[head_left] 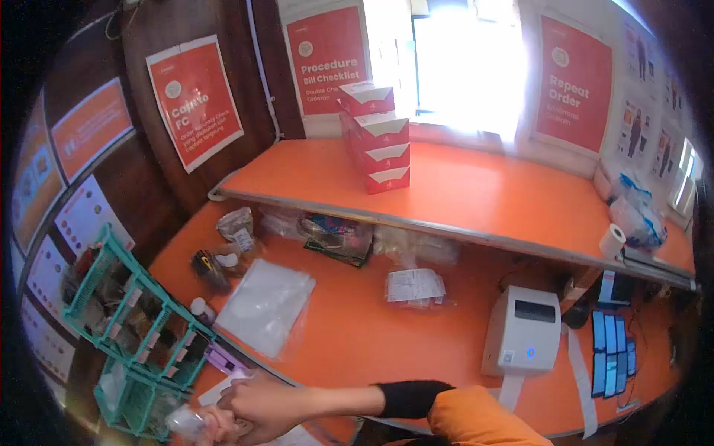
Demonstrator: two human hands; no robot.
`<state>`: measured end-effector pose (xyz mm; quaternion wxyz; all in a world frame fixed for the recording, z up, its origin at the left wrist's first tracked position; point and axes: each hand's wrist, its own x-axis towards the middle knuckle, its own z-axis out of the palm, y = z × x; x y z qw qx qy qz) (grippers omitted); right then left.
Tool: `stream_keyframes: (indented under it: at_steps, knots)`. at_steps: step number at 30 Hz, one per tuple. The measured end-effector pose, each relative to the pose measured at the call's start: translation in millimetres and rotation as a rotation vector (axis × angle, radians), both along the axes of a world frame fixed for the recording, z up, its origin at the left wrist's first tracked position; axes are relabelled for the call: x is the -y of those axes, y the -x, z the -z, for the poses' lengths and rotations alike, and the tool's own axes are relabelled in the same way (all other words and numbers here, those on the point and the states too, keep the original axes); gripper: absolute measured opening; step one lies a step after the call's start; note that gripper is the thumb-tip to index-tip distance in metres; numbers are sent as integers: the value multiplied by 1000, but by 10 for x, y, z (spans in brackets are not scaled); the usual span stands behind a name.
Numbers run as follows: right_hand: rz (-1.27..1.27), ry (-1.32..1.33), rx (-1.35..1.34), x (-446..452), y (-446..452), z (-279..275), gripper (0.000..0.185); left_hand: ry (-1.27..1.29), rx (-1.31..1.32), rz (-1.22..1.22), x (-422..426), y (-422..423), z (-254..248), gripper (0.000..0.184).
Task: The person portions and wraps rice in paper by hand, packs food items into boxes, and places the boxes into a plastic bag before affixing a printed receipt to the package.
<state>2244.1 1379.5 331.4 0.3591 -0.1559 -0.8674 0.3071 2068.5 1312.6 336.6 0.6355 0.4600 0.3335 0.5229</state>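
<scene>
My right hand (264,405) reaches in from the right at the lower left, its fingers curled down and partly hidden. It meets my left hand (214,426), which shows only in part at the bottom edge, its fingers closed. At the left hand's fingers is a small whitish, see-through thing (184,421), perhaps plastic; its kind is unclear. Whatever lies between the two hands is hidden. A purple device (223,358) is just above them, with white paper (216,392) beside it. The green basket rack (160,383) stands close on the left.
Clear plastic sheets (264,308) lie on the orange counter (342,327). Farther right are a wrapped bundle with a receipt (416,286), a white printer (523,331) and several phones (611,353). Red-and-white boxes (387,156) stand stacked on the upper shelf (476,186).
</scene>
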Motion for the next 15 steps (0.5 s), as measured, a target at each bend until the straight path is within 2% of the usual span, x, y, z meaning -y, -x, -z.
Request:
stream_keyframes:
  at_steps: [2,3,4,6,7,8,9,10,11,12,13,14,15]
  knots:
    - [-18,-10,122,54,-523,-370,30,-14,-7,153,-75,-322,-215,26]
    - [-15,78,354,74,-756,-566,25,-31,-89,152,-108,-500,-299,36]
    - [-10,158,591,121,-963,-659,27,-195,-24,432,-298,-730,-429,34]
    - [175,112,332,252,-1374,-463,19,-357,123,691,-613,-1303,-655,38]
    - [259,104,81,359,-1592,-548,23,-338,205,672,-645,-1629,-733,39]
    - [416,220,16,499,-1766,-663,20,-225,209,753,-763,-1867,-817,43]
    - [589,287,-17,631,-1939,-749,18,-388,188,746,-927,-2171,-796,44]
    - [746,318,132,781,-2160,-964,15,-569,165,774,-1086,-2381,-809,40]
    - [948,319,-80,882,-2239,-981,12,-805,143,797,-1238,-2541,-831,52]
    - [1127,297,-318,983,-2319,-996,11,-994,128,804,-1396,-2682,-817,72]
    - [1119,323,-535,955,-2361,-1097,12,-1044,131,831,-1536,-2779,-760,95]
    - [1098,328,-754,926,-2404,-1197,19,-836,167,934,-1671,-2843,-634,95]
    - [1104,309,-732,866,-2397,-1300,19,-624,204,1028,-1712,-2872,-372,95]
